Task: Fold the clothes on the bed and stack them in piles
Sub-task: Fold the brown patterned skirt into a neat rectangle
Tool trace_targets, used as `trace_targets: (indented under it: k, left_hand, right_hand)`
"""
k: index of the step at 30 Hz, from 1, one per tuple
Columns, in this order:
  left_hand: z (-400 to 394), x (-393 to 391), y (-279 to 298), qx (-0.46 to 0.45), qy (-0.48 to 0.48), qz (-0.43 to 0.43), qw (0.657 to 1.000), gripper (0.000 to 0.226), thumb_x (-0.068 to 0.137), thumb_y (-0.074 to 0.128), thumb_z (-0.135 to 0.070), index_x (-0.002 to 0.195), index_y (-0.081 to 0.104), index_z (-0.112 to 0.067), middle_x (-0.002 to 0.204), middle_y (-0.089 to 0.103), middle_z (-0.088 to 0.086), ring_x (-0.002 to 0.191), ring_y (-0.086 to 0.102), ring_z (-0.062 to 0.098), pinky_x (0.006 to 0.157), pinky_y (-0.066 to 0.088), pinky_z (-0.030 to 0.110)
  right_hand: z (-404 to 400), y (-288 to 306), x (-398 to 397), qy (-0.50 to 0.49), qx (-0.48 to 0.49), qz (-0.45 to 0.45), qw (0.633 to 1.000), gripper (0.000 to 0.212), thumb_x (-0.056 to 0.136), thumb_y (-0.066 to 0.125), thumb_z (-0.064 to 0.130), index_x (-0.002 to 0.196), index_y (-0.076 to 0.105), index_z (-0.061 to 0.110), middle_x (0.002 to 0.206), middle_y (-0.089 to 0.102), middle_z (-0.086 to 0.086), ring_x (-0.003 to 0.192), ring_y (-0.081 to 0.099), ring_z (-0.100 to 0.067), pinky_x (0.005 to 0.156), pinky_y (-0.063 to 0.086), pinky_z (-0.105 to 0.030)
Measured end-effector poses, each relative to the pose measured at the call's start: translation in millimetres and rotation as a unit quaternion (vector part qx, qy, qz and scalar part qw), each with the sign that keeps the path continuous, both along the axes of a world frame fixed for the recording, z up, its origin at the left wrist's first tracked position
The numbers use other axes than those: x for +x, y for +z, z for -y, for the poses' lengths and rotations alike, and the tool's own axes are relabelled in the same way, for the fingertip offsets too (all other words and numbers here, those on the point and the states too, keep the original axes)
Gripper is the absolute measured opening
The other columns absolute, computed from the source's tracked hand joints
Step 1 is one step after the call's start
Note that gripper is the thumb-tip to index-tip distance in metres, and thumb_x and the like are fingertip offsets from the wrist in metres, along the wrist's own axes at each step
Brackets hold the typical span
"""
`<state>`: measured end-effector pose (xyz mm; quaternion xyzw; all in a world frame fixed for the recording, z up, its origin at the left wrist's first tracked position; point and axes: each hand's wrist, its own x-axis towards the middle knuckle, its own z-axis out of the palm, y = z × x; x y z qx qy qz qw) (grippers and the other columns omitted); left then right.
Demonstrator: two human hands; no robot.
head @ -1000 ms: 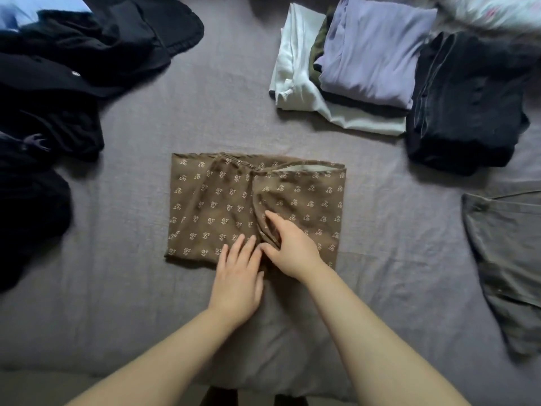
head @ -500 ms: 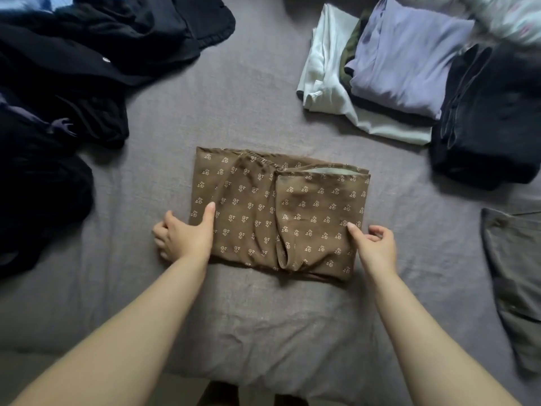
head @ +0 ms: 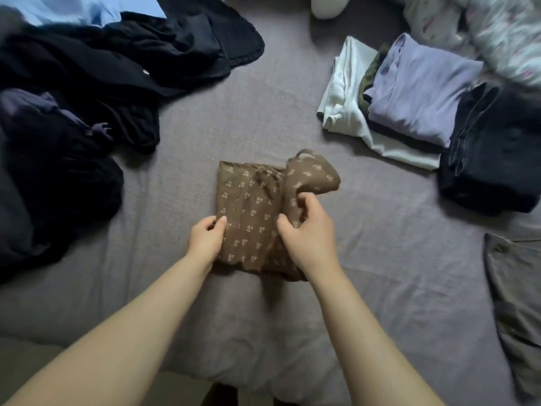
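While the brown garment with a small pale flower print lies folded in the middle of the grey bed sheet, both hands hold it. The left hand pinches the left edge of the fabric between thumb and curled fingers. The right hand has its fingers curled round the right part of the cloth, and this part is lifted and turned over toward the left, so it stands up from the bed as a rounded flap. The rest of the garment lies flat on the sheet.

No brand, label or readable writing shows on any cloth; only a small pale round button is visible on the dark clothes.

At the left, well apart from the brown garment, there is a loose heap of black and dark unfolded clothes, with a light blue cloth behind it. At the upper right lies a folded pile with a lilac top above a white folded piece, and an olive layer shows between them. Just beside it to the right is a folded stack of dark navy clothes. A grey-green cloth lies flat at the right edge. A pale flowered blanket, blurred, fills the upper right corner. Nothing lies between the hands and the two piles.
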<state>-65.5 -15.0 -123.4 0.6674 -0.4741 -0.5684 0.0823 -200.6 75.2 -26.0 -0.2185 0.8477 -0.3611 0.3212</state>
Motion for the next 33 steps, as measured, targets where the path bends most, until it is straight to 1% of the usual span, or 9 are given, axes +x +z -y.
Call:
trace_targets:
  k: [6,8,11,14,17,21,25,29,33]
  left_hand:
    - [29,29,-4,0.141,0.096,-0.046,0.984,0.066,0.097,0.024,-0.062,0.107,0.067,-0.013,0.101,0.071,0.013,0.091,0.068,0.028,0.079,0.057,0.038]
    - [37,34,-3,0.175,0.073,-0.086,0.978,0.066,0.093,0.026,-0.067,0.102,0.068,-0.017,0.086,0.073,0.002,0.074,0.07,0.015,0.059,0.055,0.026]
    - [44,32,0,0.165,-0.021,-0.093,0.982,0.038,0.09,0.05,-0.056,0.091,0.064,-0.021,0.083,0.069,-0.009,0.066,0.066,0.001,0.053,0.049,0.018]
    - [49,23,2,0.168,-0.054,-0.106,0.978,0.032,0.083,0.072,-0.034,0.106,0.065,-0.013,0.103,0.073,0.008,0.083,0.071,0.015,0.073,0.057,0.029]
    - [50,14,1,0.212,-0.038,-0.124,0.969,0.039,0.083,0.073,-0.024,0.118,0.062,-0.012,0.105,0.072,0.013,0.086,0.07,0.026,0.078,0.057,0.041]
    - [42,-1,7,0.253,-0.035,-0.114,0.96,0.029,0.086,0.069,-0.028,0.109,0.066,-0.012,0.093,0.073,0.011,0.077,0.07,0.024,0.069,0.057,0.035]
    - [25,-20,20,0.24,-0.043,-0.122,0.962,0.033,0.084,0.071,-0.025,0.111,0.066,-0.007,0.097,0.072,0.014,0.083,0.07,0.028,0.076,0.057,0.041]
    - [0,-54,43,0.231,-0.066,-0.152,0.959,0.028,0.085,0.07,-0.024,0.108,0.067,-0.008,0.092,0.074,0.01,0.075,0.071,0.021,0.062,0.058,0.03]
    - [-36,-108,70,0.163,-0.094,-0.173,0.967,0.02,0.086,0.068,-0.022,0.103,0.068,-0.01,0.093,0.074,0.005,0.071,0.071,0.008,0.055,0.052,0.017]
  right_hand:
    - [62,-45,65,0.145,0.105,0.094,0.979,0.06,0.084,0.063,0.047,0.136,0.043,0.026,0.094,0.063,0.007,0.101,0.06,-0.017,0.093,0.048,-0.039]
    - [57,-61,70,0.09,0.092,0.054,0.99,0.055,0.087,0.06,0.046,0.135,0.046,0.024,0.104,0.062,0.007,0.103,0.058,-0.015,0.094,0.047,-0.039]
    - [32,-75,53,-0.087,0.054,-0.082,0.991,0.049,0.087,0.063,0.033,0.131,0.051,0.014,0.122,0.056,-0.005,0.113,0.052,-0.022,0.099,0.04,-0.036]
    - [8,-84,24,-0.21,0.08,0.062,0.972,0.059,0.084,0.069,0.039,0.132,0.047,0.012,0.12,0.053,-0.005,0.107,0.054,-0.018,0.101,0.042,-0.035]
    - [-3,-90,6,-0.244,0.067,0.236,0.938,0.057,0.082,0.073,0.037,0.127,0.049,0.011,0.103,0.059,0.004,0.087,0.058,-0.009,0.085,0.051,-0.031]
    - [-9,-88,-8,-0.191,0.058,0.302,0.932,0.039,0.082,0.074,0.034,0.113,0.057,0.018,0.103,0.065,0.007,0.076,0.058,-0.007,0.06,0.042,-0.021]
    - [-23,-72,-19,-0.205,-0.008,0.399,0.894,0.007,0.088,0.066,0.02,0.09,0.069,0.013,0.077,0.073,0.002,0.063,0.067,-0.008,0.051,0.047,-0.016]
    - [-52,-56,-50,-0.269,-0.087,0.4,0.872,0.015,0.092,0.059,0.011,0.077,0.065,0.012,0.068,0.07,0.0,0.059,0.065,-0.01,0.053,0.049,-0.02]
    - [-98,-30,-101,-0.256,-0.138,0.343,0.893,0.008,0.09,0.06,0.007,0.09,0.067,0.008,0.082,0.071,-0.004,0.072,0.064,-0.014,0.058,0.049,-0.021]
